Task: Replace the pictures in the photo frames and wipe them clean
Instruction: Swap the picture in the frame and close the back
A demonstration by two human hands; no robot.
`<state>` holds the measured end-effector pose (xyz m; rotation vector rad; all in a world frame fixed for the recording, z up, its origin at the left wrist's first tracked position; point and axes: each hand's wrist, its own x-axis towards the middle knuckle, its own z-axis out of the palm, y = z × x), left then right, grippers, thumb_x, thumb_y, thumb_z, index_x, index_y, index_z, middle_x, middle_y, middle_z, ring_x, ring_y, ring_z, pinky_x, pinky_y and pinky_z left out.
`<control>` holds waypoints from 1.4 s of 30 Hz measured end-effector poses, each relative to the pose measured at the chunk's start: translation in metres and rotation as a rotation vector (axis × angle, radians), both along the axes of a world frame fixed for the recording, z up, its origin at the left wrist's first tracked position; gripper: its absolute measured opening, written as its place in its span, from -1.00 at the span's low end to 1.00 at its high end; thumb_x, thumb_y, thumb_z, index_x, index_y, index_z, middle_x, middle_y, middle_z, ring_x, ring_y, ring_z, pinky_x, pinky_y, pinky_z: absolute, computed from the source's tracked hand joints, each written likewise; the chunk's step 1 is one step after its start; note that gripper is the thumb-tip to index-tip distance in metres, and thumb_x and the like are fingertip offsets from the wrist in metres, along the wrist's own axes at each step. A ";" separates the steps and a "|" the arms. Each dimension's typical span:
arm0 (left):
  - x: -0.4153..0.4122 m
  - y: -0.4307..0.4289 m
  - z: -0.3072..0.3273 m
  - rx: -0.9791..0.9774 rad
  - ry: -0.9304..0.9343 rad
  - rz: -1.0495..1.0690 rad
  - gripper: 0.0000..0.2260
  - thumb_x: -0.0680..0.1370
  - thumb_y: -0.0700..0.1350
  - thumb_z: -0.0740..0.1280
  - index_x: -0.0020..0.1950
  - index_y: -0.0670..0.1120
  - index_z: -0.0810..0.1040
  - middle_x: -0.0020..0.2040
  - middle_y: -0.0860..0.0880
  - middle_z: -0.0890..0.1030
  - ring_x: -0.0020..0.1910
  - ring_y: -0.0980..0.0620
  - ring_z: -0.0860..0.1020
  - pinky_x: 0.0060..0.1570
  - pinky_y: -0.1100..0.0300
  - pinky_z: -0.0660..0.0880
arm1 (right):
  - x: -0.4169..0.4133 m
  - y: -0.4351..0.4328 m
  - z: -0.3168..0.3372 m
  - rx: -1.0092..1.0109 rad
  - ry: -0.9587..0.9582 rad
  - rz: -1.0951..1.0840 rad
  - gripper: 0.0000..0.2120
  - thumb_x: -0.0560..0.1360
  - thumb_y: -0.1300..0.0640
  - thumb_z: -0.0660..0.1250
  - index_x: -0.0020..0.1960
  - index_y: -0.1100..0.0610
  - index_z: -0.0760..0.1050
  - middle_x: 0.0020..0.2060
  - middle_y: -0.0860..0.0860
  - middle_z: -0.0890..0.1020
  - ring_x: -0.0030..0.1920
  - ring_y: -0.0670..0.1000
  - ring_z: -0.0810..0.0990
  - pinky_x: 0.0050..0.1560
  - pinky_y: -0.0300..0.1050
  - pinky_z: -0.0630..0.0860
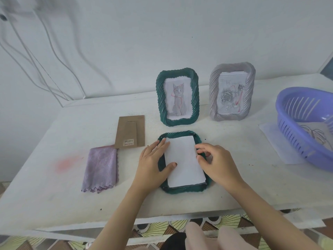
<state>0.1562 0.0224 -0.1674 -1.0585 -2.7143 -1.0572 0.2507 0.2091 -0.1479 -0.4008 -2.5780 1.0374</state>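
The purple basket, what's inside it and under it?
Inside the purple basket lies a paper with a line drawing, partly hidden by the rim. A white sheet sticks out underneath; the rest is covered.

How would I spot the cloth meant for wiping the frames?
Start at the white table and find the green frame lying flat under both hands. Look left, past the brown cardboard backing, to the folded cloth. It is the only soft, pale purple thing, with a zigzag edge.

Matt paper (183, 159) (ridged plastic frame (187, 191))
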 end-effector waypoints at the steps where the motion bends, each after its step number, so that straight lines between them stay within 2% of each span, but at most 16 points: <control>1: 0.000 0.000 0.000 0.043 -0.015 -0.001 -0.42 0.41 0.20 0.27 0.40 0.06 0.33 0.41 0.19 0.27 0.37 0.25 0.17 0.41 0.16 0.10 | 0.000 0.000 -0.001 -0.008 -0.003 -0.002 -0.73 0.43 0.23 0.34 0.11 0.02 0.57 -0.19 -0.23 0.57 -0.14 -0.07 0.50 -0.06 -0.17 0.48; 5: -0.001 0.001 0.001 0.137 -0.087 0.007 -0.44 0.41 -0.05 0.44 0.39 0.03 0.36 0.40 0.14 0.33 0.40 0.20 0.22 0.39 0.17 0.18 | 0.000 0.000 -0.004 -0.029 -0.007 -0.009 -0.71 0.44 0.21 0.34 0.15 0.03 0.56 -0.16 -0.26 0.57 -0.18 -0.14 0.45 -0.08 -0.20 0.46; 9: -0.004 0.003 0.000 0.049 -0.065 0.011 -0.45 0.42 0.04 0.36 0.40 0.01 0.35 0.41 0.12 0.29 0.43 0.10 0.21 0.42 0.11 0.14 | -0.001 0.000 -0.005 -0.032 -0.001 -0.017 -0.72 0.44 0.21 0.34 0.13 0.03 0.56 -0.14 -0.21 0.59 -0.18 -0.14 0.45 -0.09 -0.24 0.43; 13: -0.005 0.003 0.001 -0.061 -0.085 0.031 -0.42 0.42 0.16 0.22 0.42 0.01 0.32 0.46 0.07 0.25 0.47 0.08 0.13 0.46 0.06 0.06 | 0.000 -0.001 -0.005 0.009 0.018 -0.013 -0.78 0.44 0.24 0.33 0.06 0.07 0.58 -0.19 -0.09 0.60 -0.20 -0.06 0.45 -0.12 -0.15 0.47; 17: -0.004 0.001 -0.001 -0.057 -0.069 0.041 -0.37 0.44 0.25 0.17 0.45 0.02 0.25 0.49 0.05 0.18 0.49 0.08 0.06 0.45 0.18 -0.01 | -0.002 0.001 -0.010 0.064 0.021 -0.009 -0.73 0.45 0.19 0.32 0.15 0.07 0.54 -0.03 -0.09 0.59 -0.08 -0.13 0.41 -0.05 -0.29 0.34; 21: -0.004 0.000 -0.003 -0.101 0.004 0.094 -0.30 0.39 0.33 0.05 0.42 -0.04 0.33 0.49 -0.07 0.18 0.50 -0.01 0.05 0.43 0.18 -0.05 | -0.002 0.002 -0.010 0.082 0.023 -0.052 -0.72 0.46 0.15 0.31 0.15 0.01 0.54 -0.11 -0.08 0.60 -0.11 -0.08 0.43 -0.13 -0.22 0.39; 25: -0.004 -0.002 -0.002 -0.098 -0.026 0.092 -0.30 0.38 0.33 0.07 0.40 -0.02 0.36 0.49 -0.06 0.20 0.50 0.02 0.05 0.42 0.21 -0.06 | -0.002 0.003 -0.010 0.090 -0.018 -0.034 -0.69 0.44 0.13 0.32 0.18 -0.03 0.52 -0.19 -0.09 0.58 -0.10 -0.07 0.44 -0.14 -0.16 0.44; 32: -0.004 -0.003 0.001 -0.067 -0.055 0.082 -0.47 0.46 0.15 0.25 0.39 0.00 0.37 0.48 -0.02 0.23 0.49 0.02 0.08 0.43 0.17 0.02 | 0.000 0.002 -0.017 0.102 0.048 -0.009 -0.71 0.45 0.16 0.33 0.17 0.05 0.53 -0.03 -0.11 0.62 -0.04 -0.08 0.46 -0.08 -0.23 0.41; 35: -0.012 -0.006 0.010 0.079 -0.021 0.185 -0.66 0.53 -0.04 0.29 0.29 -0.07 0.48 0.37 -0.06 0.42 0.41 -0.05 0.28 0.36 0.18 0.14 | 0.001 0.002 -0.020 0.126 0.105 -0.001 -0.71 0.47 0.16 0.30 0.19 0.07 0.52 0.06 -0.07 0.59 0.06 -0.06 0.48 0.01 -0.25 0.38; 37: -0.028 -0.010 0.016 0.080 0.103 0.317 -0.69 0.53 -0.03 0.22 0.19 -0.14 0.53 0.23 -0.13 0.54 0.28 -0.17 0.42 0.29 0.08 0.27 | 0.001 0.003 -0.020 0.110 0.119 -0.006 -0.71 0.47 0.17 0.29 0.19 0.07 0.51 0.09 -0.06 0.57 0.11 -0.06 0.46 0.05 -0.27 0.35; 39: -0.046 -0.016 0.026 -0.058 0.132 0.486 -0.62 0.51 0.00 0.19 0.23 -0.19 0.46 0.22 -0.19 0.52 0.26 -0.24 0.39 0.26 -0.05 0.26 | 0.000 0.003 -0.020 0.103 0.114 -0.010 -0.72 0.48 0.18 0.29 0.19 0.07 0.51 0.09 -0.06 0.57 0.11 -0.06 0.45 0.06 -0.28 0.33; 42: -0.067 -0.024 0.041 -0.312 -0.095 0.698 -0.48 0.50 0.02 0.26 0.40 -0.13 0.26 0.32 -0.22 0.40 0.36 -0.23 0.24 0.32 -0.05 0.12 | 0.000 0.003 -0.021 0.113 0.104 -0.012 -0.71 0.47 0.11 0.24 0.18 0.06 0.52 0.08 -0.08 0.57 0.09 -0.09 0.45 0.05 -0.33 0.30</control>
